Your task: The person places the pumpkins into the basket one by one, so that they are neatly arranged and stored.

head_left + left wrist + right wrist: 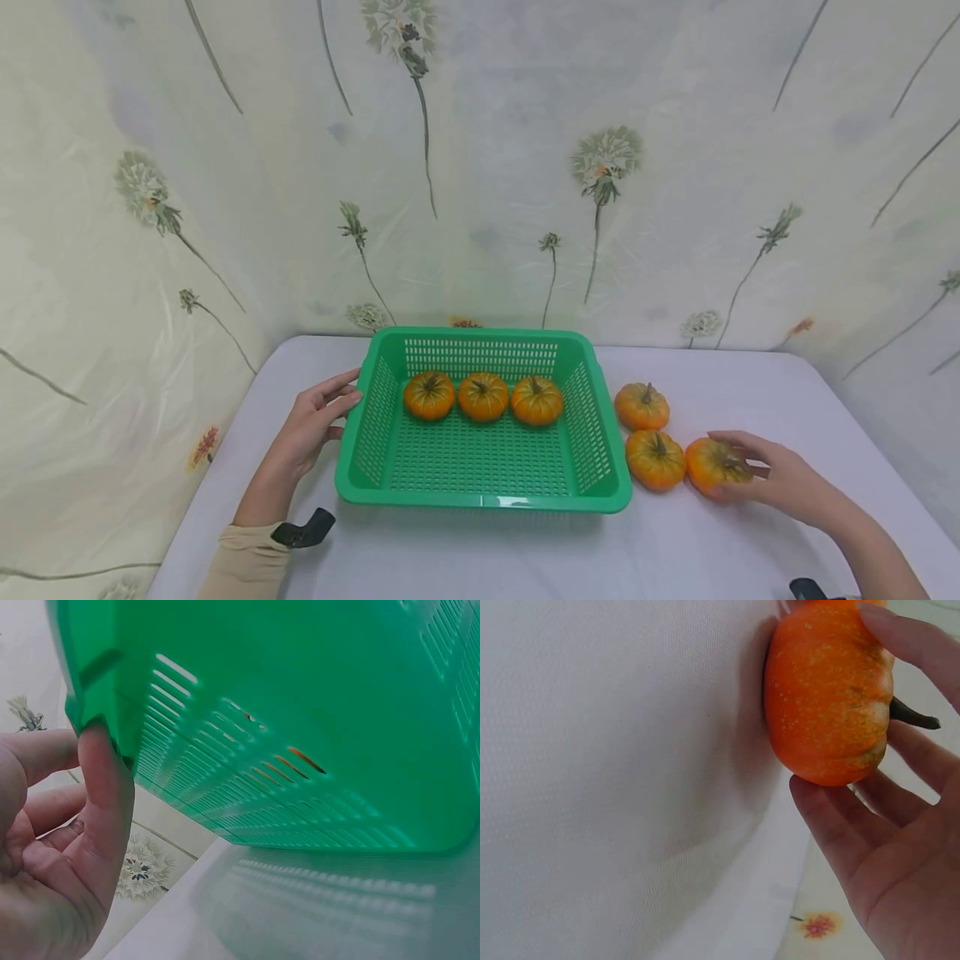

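A green plastic basket (480, 500) with slotted walls stands on the table. My left hand (303, 429) pinches the left side of its rim; the left wrist view shows the fingers (105, 802) against the basket's outer wall (300, 675). Inside lie three small orange pumpkins in a row: left (429, 400), middle (483, 402) and right (537, 407). To the right of the basket, my right hand (787, 477) grips another pumpkin (708, 468), thumb on one side and fingers on the other. In the right wrist view this pumpkin (825, 697) has a dark stem.
Two more pumpkins sit between the basket and my right hand, one at the back (642, 410) and one nearer (654, 467). The table has a white cover (480, 558). A dandelion-patterned curtain (480, 167) hangs behind it and along the sides.
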A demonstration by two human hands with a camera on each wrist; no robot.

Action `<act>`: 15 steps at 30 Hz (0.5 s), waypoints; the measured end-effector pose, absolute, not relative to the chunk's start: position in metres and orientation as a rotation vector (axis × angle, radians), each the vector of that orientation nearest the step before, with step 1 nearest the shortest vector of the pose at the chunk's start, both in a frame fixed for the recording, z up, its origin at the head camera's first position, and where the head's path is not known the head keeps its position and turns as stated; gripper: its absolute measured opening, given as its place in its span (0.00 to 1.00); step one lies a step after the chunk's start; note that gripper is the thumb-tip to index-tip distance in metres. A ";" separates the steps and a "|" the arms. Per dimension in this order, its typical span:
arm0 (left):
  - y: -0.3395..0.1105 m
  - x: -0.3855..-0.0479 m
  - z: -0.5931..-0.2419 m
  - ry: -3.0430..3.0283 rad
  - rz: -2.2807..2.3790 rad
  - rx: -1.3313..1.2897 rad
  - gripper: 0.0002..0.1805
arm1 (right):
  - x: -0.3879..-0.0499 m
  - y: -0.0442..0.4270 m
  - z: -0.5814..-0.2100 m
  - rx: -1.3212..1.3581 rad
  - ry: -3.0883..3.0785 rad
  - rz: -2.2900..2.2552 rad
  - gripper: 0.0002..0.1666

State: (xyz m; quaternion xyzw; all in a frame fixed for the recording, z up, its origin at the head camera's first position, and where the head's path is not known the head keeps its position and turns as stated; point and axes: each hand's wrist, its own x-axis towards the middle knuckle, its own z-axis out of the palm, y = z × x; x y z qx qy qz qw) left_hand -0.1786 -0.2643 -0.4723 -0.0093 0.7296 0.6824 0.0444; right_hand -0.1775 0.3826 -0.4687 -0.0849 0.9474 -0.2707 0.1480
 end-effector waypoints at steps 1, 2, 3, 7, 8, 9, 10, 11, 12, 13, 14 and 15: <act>-0.264 -0.179 -0.473 2.229 2.087 -0.026 0.30 | -0.177 0.383 -0.469 -0.243 2.727 -0.778 0.46; -0.264 -0.179 -0.473 2.228 2.087 -0.025 0.30 | -0.177 0.383 -0.469 -0.242 2.731 -0.778 0.46; -0.264 -0.179 -0.473 2.228 2.087 -0.026 0.30 | -0.177 0.383 -0.469 -0.242 2.734 -0.779 0.46; -0.264 -0.179 -0.473 2.228 2.085 -0.032 0.30 | -0.176 0.383 -0.469 -0.237 2.743 -0.779 0.46; -0.264 -0.179 -0.473 2.228 2.085 -0.033 0.30 | -0.176 0.383 -0.469 -0.236 2.747 -0.778 0.46; -0.264 -0.179 -0.473 2.228 2.084 -0.034 0.30 | -0.176 0.383 -0.469 -0.236 2.750 -0.778 0.47; -0.264 -0.179 -0.472 2.229 2.083 -0.034 0.30 | -0.176 0.383 -0.469 -0.235 2.753 -0.776 0.47; -0.264 -0.179 -0.472 2.229 2.084 -0.033 0.30 | -0.176 0.383 -0.469 -0.236 2.758 -0.774 0.47; -0.264 -0.179 -0.472 2.229 2.084 -0.034 0.30 | -0.177 0.383 -0.468 -0.238 2.763 -0.774 0.47; -0.264 -0.179 -0.472 2.228 2.085 -0.033 0.30 | -0.177 0.383 -0.468 -0.241 2.766 -0.778 0.47; -0.264 -0.179 -0.472 2.228 2.085 -0.033 0.30 | -0.177 0.383 -0.467 -0.242 2.771 -0.778 0.47; -0.264 -0.179 -0.472 2.228 2.085 -0.033 0.30 | -0.177 0.383 -0.466 -0.247 2.774 -0.781 0.47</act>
